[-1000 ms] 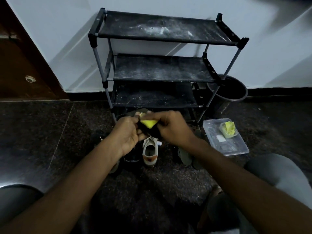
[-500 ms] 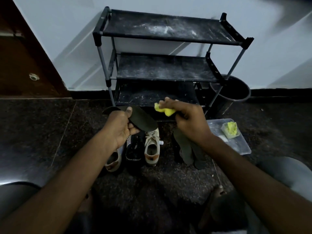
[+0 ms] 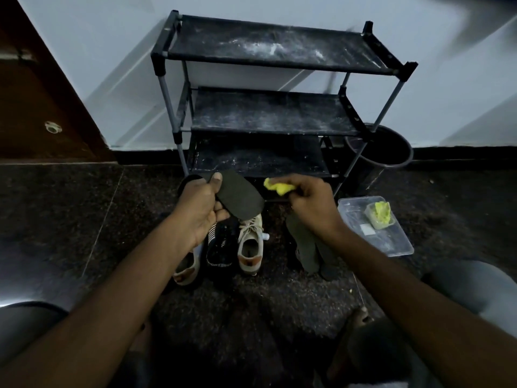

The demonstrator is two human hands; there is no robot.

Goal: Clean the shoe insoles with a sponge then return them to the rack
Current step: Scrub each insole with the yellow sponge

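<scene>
My left hand [image 3: 200, 208] grips a dark insole [image 3: 240, 196] by its middle, thumb on top, holding it up in front of the rack's lowest shelf. My right hand [image 3: 310, 204] pinches a yellow sponge [image 3: 278, 187] just right of the insole's rounded end, a small gap between them. The black three-tier shoe rack [image 3: 268, 113] stands against the wall, its shelves dusty. Two more dark insoles [image 3: 310, 247] lie on the floor below my right hand.
A pair of white sneakers [image 3: 250, 243] and a black shoe [image 3: 219, 247] sit on the dark floor under my hands. A clear plastic tray [image 3: 391, 242] holding a small tub with another yellow sponge [image 3: 380, 212] lies at right. A black bin [image 3: 383, 152] stands beside the rack.
A second ago both hands were together with the sponge pressed on the insole. The right hand has lifted the sponge off to the right; the left hand now holds the insole alone.
</scene>
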